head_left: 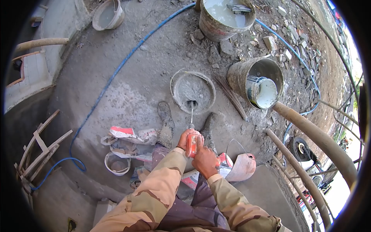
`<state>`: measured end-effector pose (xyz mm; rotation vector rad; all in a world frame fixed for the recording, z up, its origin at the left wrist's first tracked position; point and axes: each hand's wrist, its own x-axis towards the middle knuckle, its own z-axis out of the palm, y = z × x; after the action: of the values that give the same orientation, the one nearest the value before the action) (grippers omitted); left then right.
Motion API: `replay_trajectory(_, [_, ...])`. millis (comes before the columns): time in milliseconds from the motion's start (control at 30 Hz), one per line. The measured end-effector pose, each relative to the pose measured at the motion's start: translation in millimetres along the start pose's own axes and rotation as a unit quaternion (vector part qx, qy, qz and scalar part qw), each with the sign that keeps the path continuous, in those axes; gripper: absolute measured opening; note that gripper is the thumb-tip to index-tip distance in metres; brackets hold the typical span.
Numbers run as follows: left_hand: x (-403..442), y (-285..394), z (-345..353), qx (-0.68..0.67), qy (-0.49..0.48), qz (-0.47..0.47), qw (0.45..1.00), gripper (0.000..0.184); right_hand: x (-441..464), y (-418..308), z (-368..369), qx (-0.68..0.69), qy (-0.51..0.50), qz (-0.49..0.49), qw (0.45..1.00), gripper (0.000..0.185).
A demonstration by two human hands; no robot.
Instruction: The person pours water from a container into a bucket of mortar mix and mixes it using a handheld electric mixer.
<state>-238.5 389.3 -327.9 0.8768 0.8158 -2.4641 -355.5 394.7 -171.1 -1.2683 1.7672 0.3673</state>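
Note:
A red power drill [192, 144] is held upright between both hands in the middle of the view. My left hand [184, 139] wraps round its left side, and my right hand [205, 159] grips it from the right. From the drill a thin metal rod [192, 115] runs down into a round bucket [211, 101] of grey wet mix [190, 87]. The rod's end sits in the mix near the bucket's near side. My muddy boots stand on either side, just short of the bucket.
A large bucket [217, 34] of cloudy water stands beyond, with a tipped bucket [239, 75] at the right holding a white pail [266, 92]. A blue hose [109, 80] curves along the left. Bags [145, 136] lie by my feet; wooden poles [315, 135] lean at right.

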Motion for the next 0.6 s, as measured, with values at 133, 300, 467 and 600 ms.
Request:
replay_trajectory(133, [-7.4, 0.3, 1.2, -0.005, 0.01, -0.002, 1.0, 0.039, -7.6, -7.1, -5.3, 0.006, 0.017, -0.007, 1.0, 0.089])
replay_trajectory(300, [-12.3, 6.8, 7.8, -0.041, 0.065, -0.002, 0.997, 0.038, -4.2, -16.3, -6.1, 0.015, -0.012, 0.016, 1.0, 0.089])
replay_trajectory(467, [-19.1, 23.5, 4.1, -0.018, 0.059, -0.032, 0.998, 0.04, -3.2, -31.9, -9.1, 0.031, -0.026, 0.018, 0.999, 0.089])
replay_trajectory(600, [-26.0, 36.0, 5.9, -0.022, 0.051, -0.02, 0.998, 0.04, 0.0, -40.7, -3.2, 0.074, 0.017, 0.008, 0.997, 0.089])
